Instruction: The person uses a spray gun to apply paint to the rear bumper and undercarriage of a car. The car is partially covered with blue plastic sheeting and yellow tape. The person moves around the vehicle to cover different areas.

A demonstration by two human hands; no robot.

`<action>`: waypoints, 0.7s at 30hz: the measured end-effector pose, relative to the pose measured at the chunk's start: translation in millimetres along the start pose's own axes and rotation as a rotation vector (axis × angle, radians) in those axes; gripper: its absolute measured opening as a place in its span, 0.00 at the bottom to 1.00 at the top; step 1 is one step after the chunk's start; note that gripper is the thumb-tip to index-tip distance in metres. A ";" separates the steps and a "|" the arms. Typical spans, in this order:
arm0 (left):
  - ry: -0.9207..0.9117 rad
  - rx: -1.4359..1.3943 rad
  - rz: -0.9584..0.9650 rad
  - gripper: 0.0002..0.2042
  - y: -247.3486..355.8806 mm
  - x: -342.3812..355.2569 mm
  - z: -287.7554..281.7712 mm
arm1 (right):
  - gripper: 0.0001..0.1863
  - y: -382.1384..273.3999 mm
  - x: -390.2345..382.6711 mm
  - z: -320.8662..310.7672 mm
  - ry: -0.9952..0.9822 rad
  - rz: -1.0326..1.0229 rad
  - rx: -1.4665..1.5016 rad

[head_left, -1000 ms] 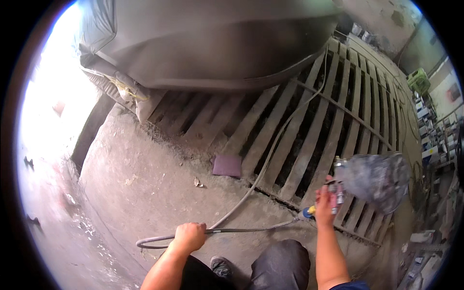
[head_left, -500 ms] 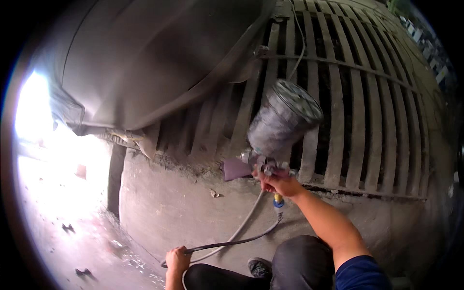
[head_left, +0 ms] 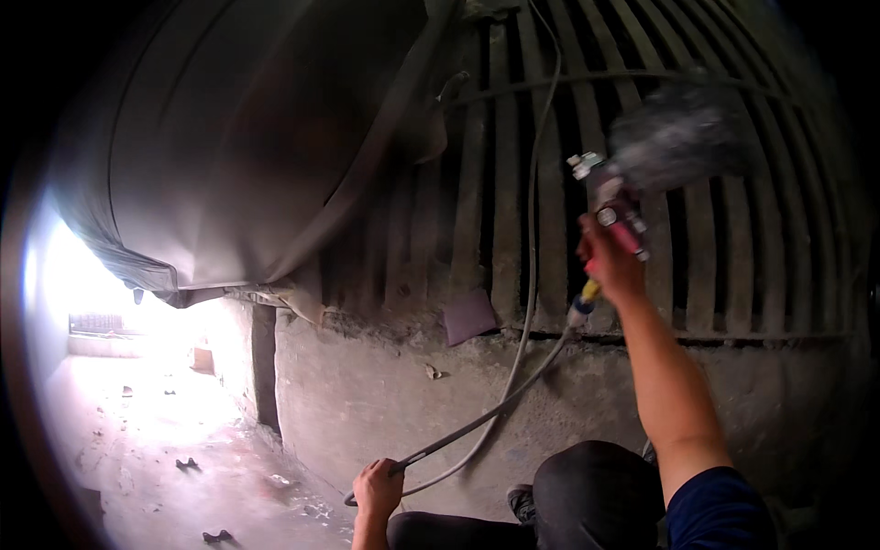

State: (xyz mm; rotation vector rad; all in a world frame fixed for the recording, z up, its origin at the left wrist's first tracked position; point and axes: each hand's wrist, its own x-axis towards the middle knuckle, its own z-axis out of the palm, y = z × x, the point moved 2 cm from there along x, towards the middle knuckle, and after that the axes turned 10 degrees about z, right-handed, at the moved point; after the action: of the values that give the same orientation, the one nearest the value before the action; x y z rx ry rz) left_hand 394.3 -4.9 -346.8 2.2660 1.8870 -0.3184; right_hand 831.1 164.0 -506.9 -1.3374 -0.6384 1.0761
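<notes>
My right hand (head_left: 612,261) grips the handle of a spray gun (head_left: 616,206), held out over the slatted grate with the arm stretched forward. The gun's large grey cup (head_left: 683,137) tips away to the right and is smeared by motion. A yellow and blue fitting (head_left: 584,302) joins the handle's lower end to a grey air hose (head_left: 477,423). Low in the view, my left hand (head_left: 378,490) is closed around a length of this hose, which loops beside it.
A large dark draped cover (head_left: 247,165) overhangs at the upper left. Dark slats form a grate (head_left: 660,266) along the far side. On its near edge lies a purple-grey pad (head_left: 469,316). Small dark pieces (head_left: 217,536) lie on the brightly lit floor at left.
My right hand has carried the spray gun up and to the right, and its cup has swung from upright to tilted sideways. The hose is drawn out further; my left hand keeps its hold.
</notes>
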 end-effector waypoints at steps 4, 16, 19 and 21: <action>-0.002 0.069 -0.178 0.08 -33.3 -20.8 -12.8 | 0.15 1.5 -27.4 61.9 -0.278 0.104 0.197; -0.037 0.037 -0.272 0.11 -37.6 -63.7 -19.6 | 0.10 43.8 -23.3 96.6 -0.215 0.248 0.372; -0.032 0.047 -0.295 0.11 -37.9 -67.7 -16.4 | 0.09 46.2 -0.7 82.5 -0.069 0.307 0.362; -0.004 0.047 -0.309 0.11 -39.7 -70.1 -15.1 | 0.09 45.6 2.1 80.1 -0.099 0.345 0.391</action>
State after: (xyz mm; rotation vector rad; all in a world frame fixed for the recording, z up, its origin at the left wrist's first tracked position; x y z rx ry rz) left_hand 343.9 -59.9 -313.1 1.9939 2.2505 -0.4116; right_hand 750.5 196.9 -537.2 -1.0757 -0.2491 1.4687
